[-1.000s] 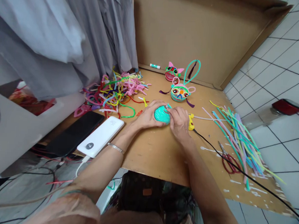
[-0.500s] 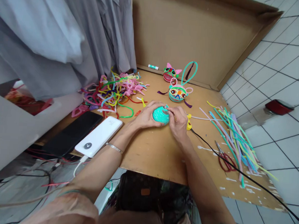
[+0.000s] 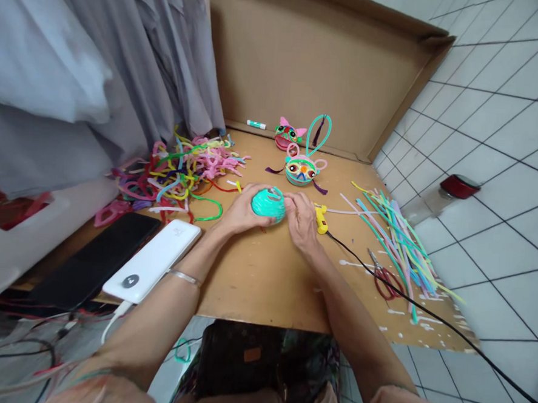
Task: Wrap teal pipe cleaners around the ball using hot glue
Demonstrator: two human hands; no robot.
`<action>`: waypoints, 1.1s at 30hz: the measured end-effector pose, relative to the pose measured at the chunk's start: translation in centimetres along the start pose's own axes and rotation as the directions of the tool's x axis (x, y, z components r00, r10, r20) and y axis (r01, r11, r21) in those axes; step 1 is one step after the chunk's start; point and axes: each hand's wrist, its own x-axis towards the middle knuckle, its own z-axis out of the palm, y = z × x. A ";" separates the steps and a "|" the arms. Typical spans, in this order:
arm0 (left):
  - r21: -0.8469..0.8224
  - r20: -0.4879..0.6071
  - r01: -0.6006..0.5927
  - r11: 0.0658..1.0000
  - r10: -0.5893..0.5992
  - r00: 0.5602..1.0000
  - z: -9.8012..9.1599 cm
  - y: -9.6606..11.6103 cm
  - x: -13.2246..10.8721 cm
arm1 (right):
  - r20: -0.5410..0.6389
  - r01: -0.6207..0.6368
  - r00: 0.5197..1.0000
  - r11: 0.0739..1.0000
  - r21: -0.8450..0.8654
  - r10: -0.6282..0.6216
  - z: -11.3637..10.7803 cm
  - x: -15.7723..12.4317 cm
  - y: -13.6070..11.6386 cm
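Observation:
My left hand (image 3: 241, 213) is wrapped around the left side of a turquoise ball (image 3: 267, 206), which looks wound with fuzzy pipe cleaner. A greyish patch shows near the top of the ball. Close against the ball's right side is my right hand (image 3: 302, 220), its fingers curled together in a pinch; what they hold is hidden. Just to the right of that hand lies a yellow glue gun (image 3: 321, 219) with a black cord. Behind the ball stands a turquoise animal-face ornament (image 3: 300, 172) with pink ears, a looped handle and purple tassels.
A tangled heap of pipe cleaners (image 3: 193, 166) lies at the left, straight pipe cleaners (image 3: 397, 237) at the right beside red-handled scissors (image 3: 385, 280). A white power bank (image 3: 153, 261) and black phone (image 3: 96, 261) are at the near left. A second ornament (image 3: 286, 135) stands farther back.
The view has shifted, so everything sits further left. My right hand has drawn from the ball's top to its right side, and the ball's top faces more towards me.

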 end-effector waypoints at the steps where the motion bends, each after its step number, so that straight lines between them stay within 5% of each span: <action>1: -0.020 -0.032 0.063 0.998 -0.064 0.997 -0.1 -0.1 0.1 | -0.008 -0.066 0.998 0.996 -0.061 0.066 -0.4 0.3 0.5; 5: -0.158 -0.117 0.245 0.957 -0.264 0.957 -0.3 -0.5 0.6 | 0.009 -0.365 0.910 0.811 -0.458 0.415 -2.3 1.3 2.6; 10: -0.305 -0.142 0.260 0.916 -0.313 0.939 -0.1 -0.9 0.9 | 0.154 -0.404 0.690 0.554 -0.728 0.707 -3.2 1.0 4.0; 12: -0.333 -0.115 0.253 0.908 -0.306 0.945 0.1 -0.8 0.9 | 0.158 -0.419 0.660 0.535 -0.734 0.734 -2.8 0.6 4.3; 20: -0.333 -0.025 0.209 0.919 -0.231 0.973 0.3 0.2 0.5 | 0.047 -0.533 0.702 0.568 -0.627 0.711 -2.6 -0.1 5.3; 24: -0.318 0.026 0.231 0.920 -0.235 0.972 0.3 0.2 0.6 | -0.110 -0.560 0.801 0.671 -0.486 0.589 -3.5 0.1 4.9; 29: -0.319 0.101 0.235 0.918 -0.213 0.972 0.3 0.1 0.7 | -0.263 -0.379 0.916 0.871 -0.312 0.304 -3.6 0.2 3.9; 33: -0.323 0.141 0.212 0.922 -0.174 0.975 0.0 0.3 0.7 | -0.276 -0.243 0.949 0.913 -0.328 0.154 -3.6 -0.1 4.1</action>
